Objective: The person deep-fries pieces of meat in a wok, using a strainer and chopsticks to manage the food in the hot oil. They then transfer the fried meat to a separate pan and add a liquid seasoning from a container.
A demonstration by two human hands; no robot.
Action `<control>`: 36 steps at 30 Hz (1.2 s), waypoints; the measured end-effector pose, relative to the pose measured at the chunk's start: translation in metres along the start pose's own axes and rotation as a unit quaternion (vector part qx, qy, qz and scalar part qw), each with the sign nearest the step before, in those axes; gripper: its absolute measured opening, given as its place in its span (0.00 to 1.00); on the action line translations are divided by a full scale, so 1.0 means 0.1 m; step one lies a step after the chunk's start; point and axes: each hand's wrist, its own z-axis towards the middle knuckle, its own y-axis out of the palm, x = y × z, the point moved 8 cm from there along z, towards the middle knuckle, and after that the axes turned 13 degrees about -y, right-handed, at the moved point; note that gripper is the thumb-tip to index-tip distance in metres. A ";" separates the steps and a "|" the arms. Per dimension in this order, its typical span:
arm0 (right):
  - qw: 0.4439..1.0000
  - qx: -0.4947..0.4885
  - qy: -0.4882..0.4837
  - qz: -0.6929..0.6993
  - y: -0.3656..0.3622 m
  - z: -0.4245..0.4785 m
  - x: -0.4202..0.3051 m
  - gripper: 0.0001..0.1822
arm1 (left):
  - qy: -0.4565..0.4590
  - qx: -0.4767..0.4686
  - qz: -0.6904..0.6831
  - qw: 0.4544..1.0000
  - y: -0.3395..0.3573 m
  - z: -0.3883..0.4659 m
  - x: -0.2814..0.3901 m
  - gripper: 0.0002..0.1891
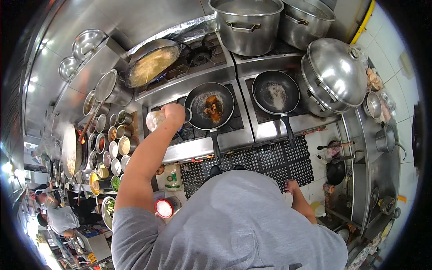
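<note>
My left hand grips a bottle with pale contents, held tilted beside a black frying pan; its dark end reaches the pan's left rim. A brown-orange sauce or oil with small bits lies in that pan, which rests on a burner. To its right, a second black frying pan holds a patch of whitish matter. My right hand hangs low beside my body above the floor, away from the stove; whether it holds anything does not show.
A wok of bubbling oil sits over a lit burner behind. Stockpots and a lidded steamer stand at the back and right. Metal ingredient tins crowd the left. A perforated black mat covers the floor. Two people are at far left.
</note>
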 end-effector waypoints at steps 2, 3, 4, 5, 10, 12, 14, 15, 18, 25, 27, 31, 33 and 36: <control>1.000 -0.004 -0.002 0.002 -0.02 0.01 -0.03 0.06 | -0.009 0.000 0.005 1.000 0.02 0.00 -0.05 0.14; 1.000 -0.007 0.000 -0.002 -0.04 0.03 -0.01 0.06 | -0.014 -0.001 0.008 1.000 0.02 -0.01 -0.08 0.15; 1.000 -0.009 0.005 0.003 -0.04 0.05 0.03 0.05 | -0.022 0.013 -0.001 1.000 0.01 0.01 -0.11 0.14; 1.000 -0.013 0.009 0.011 -0.04 0.07 0.07 0.05 | -0.029 0.027 -0.010 0.999 -0.01 0.04 -0.15 0.14; 0.999 -0.024 0.017 -0.042 -0.03 0.15 0.13 0.08 | -0.026 0.023 -0.040 0.999 -0.14 -0.11 -0.04 0.15; 0.997 -0.037 0.013 -0.064 0.03 0.06 -0.06 0.08 | -0.013 0.007 -0.023 1.000 0.00 -0.13 0.00 0.15; 0.999 -0.050 0.015 0.013 0.09 -0.02 -0.17 0.08 | 0.002 -0.012 0.001 1.000 0.07 -0.14 0.00 0.15; 0.999 -0.040 0.015 0.001 0.07 -0.02 -0.16 0.08 | -0.009 -0.012 -0.015 1.000 0.05 -0.13 -0.04 0.15; 0.999 -0.025 0.011 -0.022 0.05 -0.04 -0.15 0.07 | -0.037 -0.003 -0.053 0.998 -0.04 -0.10 -0.15 0.16; 0.998 -0.027 0.014 -0.058 0.03 -0.13 -0.17 0.08 | -0.016 0.015 -0.034 0.999 0.03 -0.15 0.00 0.14; 0.998 -0.027 0.020 -0.048 0.01 -0.12 -0.15 0.08 | -0.016 0.007 -0.037 0.999 0.03 -0.17 -0.02 0.14; 0.998 -0.021 0.030 -0.061 0.01 -0.10 -0.17 0.08 | -0.033 0.002 -0.062 0.998 0.05 -0.11 -0.11 0.15; 0.997 -0.013 0.034 -0.068 0.00 -0.09 -0.19 0.07 | -0.021 0.002 -0.062 0.998 0.06 -0.13 -0.08 0.15; 0.995 -0.009 0.031 -0.089 -0.02 -0.07 -0.17 0.08 | 0.007 0.004 -0.043 0.999 0.10 -0.23 0.05 0.15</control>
